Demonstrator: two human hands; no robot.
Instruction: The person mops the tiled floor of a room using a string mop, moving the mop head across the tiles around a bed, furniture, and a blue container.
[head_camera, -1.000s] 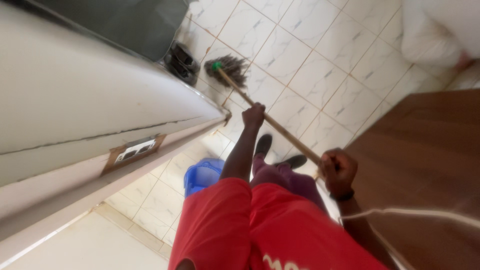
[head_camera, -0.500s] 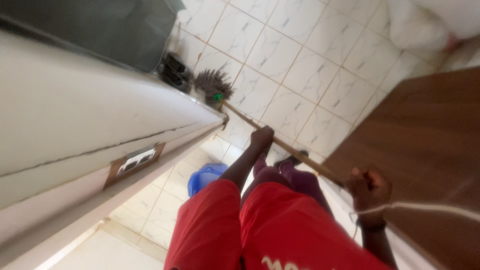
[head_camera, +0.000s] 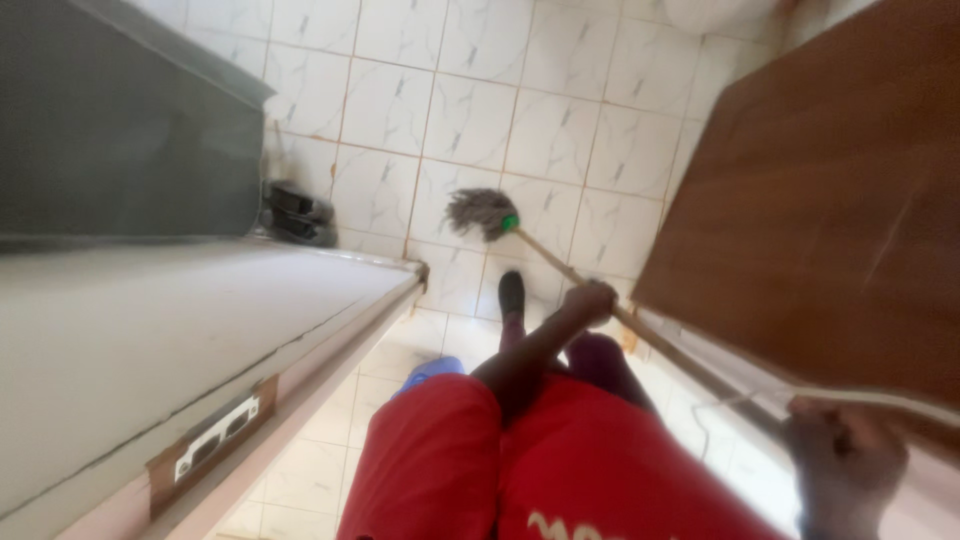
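Observation:
I hold a mop with a long wooden handle (head_camera: 680, 350) slanting across the white tiled floor (head_camera: 470, 110). Its grey string head (head_camera: 478, 212), joined by a green collar, rests on the tiles ahead of my dark shoe (head_camera: 512, 295). My left hand (head_camera: 590, 300) grips the handle about halfway down, with the arm stretched forward over my red shorts. At the lower right, blurred, my right hand (head_camera: 845, 455) grips the handle's upper end.
A brown wooden door (head_camera: 820, 200) fills the right side. At left, a white wall (head_camera: 150, 330) carries a socket plate (head_camera: 215, 435), with a dark grey panel (head_camera: 120, 130) beyond. Dark sandals (head_camera: 295, 215) lie by the wall. A blue object (head_camera: 430, 370) shows by my leg.
The mop head has swung away from the sandals by the wall toward the middle of the floor. My right hand has drawn back toward the lower right.

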